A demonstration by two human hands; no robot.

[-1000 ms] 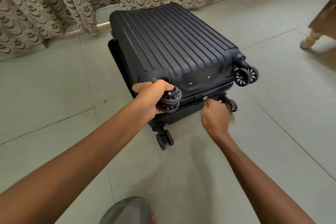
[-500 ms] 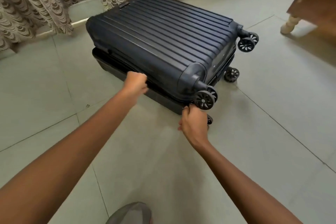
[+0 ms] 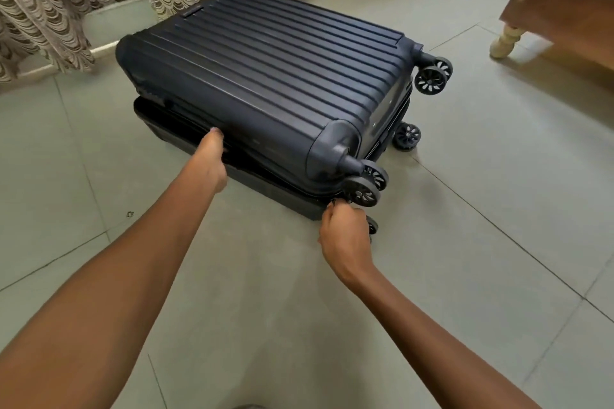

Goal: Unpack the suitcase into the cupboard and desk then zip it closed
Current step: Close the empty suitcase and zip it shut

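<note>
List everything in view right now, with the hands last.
Dark navy ribbed hard-shell suitcase: one, navy, lying flat on the floor, centre.
Black spoked castor wheels: four sets, black, at the suitcase's right end.
Beige scallop-patterned curtain: two panels, beige, top left behind the suitcase.
Brown wooden furniture with a cream turned leg: one, top right.
Pale grey tiled floor: under everything.
Left hand: grips the suitcase's near long seam.
Right hand: pinches at the seam by the nearest wheel.
</note>
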